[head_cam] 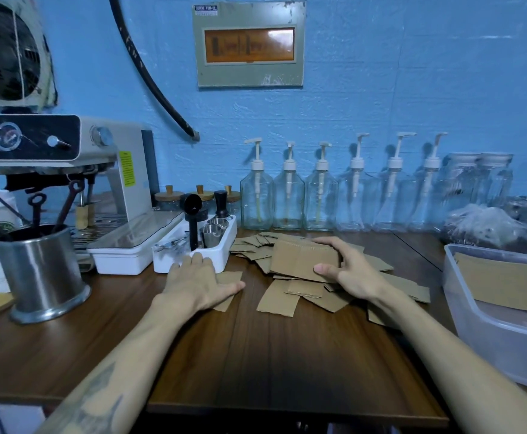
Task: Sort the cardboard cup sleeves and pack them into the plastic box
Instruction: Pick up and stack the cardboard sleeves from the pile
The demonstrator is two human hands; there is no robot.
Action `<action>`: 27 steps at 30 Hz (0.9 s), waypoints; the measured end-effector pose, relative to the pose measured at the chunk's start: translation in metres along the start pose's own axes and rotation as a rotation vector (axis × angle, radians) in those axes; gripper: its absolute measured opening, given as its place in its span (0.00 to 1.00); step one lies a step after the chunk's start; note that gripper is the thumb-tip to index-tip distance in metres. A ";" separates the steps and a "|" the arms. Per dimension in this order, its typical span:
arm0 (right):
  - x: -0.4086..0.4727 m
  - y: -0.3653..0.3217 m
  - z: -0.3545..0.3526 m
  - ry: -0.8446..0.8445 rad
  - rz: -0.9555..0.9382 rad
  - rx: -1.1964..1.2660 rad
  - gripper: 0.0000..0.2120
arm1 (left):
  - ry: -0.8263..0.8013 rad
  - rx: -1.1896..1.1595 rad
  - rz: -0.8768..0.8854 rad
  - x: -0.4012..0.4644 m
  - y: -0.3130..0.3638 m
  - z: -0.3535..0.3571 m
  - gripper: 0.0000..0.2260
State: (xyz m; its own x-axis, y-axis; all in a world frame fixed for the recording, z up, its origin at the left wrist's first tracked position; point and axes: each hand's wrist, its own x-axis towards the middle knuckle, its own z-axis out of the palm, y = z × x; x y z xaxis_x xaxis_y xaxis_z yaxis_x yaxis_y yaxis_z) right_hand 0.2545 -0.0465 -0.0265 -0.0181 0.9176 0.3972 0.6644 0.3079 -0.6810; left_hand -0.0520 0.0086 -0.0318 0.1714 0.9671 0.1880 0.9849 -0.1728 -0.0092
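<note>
Here my right hand point(348, 270) holds a small stack of cardboard sleeves point(302, 260), thumb in front, fingers point(327, 242) curled over the far edge, just above the loose pile of sleeves point(290, 292) scattered on the wooden desk point(287, 355). My left hand point(198, 281) lies flat, fingers straight, pressing on a single sleeve point(229, 277) beside the white tray point(224, 242). The plastic box point(487, 327) sits at the desk's right edge with sleeves point(500, 277) inside.
</note>
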 end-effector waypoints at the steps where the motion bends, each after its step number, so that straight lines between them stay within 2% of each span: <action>1: -0.001 -0.001 0.000 -0.002 0.001 -0.009 0.24 | -0.002 -0.003 0.019 0.000 0.002 0.000 0.42; 3: -0.001 -0.002 -0.001 -0.002 0.001 -0.021 0.24 | -0.014 -0.065 0.079 0.001 0.007 -0.001 0.38; 7: -0.002 -0.003 -0.001 -0.002 0.000 -0.031 0.25 | -0.131 -0.364 0.187 0.000 0.014 -0.008 0.27; 11: -0.002 -0.004 -0.001 -0.011 0.005 -0.010 0.25 | -0.199 -0.592 0.233 -0.001 0.011 -0.013 0.27; 14: -0.001 -0.005 -0.001 -0.013 0.003 -0.003 0.24 | -0.139 -0.705 0.237 -0.002 0.009 -0.015 0.25; 22: 0.000 -0.004 -0.002 -0.009 0.007 0.036 0.25 | 0.113 -1.140 0.236 0.004 0.002 -0.033 0.11; 27: -0.001 -0.006 -0.002 -0.043 -0.006 0.088 0.26 | 0.052 -1.182 0.328 -0.001 0.024 -0.023 0.10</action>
State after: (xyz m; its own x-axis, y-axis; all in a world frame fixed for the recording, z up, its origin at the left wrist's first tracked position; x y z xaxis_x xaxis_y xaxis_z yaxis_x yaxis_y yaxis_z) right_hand 0.2524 -0.0495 -0.0213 -0.0551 0.9248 0.3765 0.5963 0.3329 -0.7305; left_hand -0.0291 -0.0008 -0.0094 0.3794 0.8418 0.3840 0.2637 -0.4961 0.8272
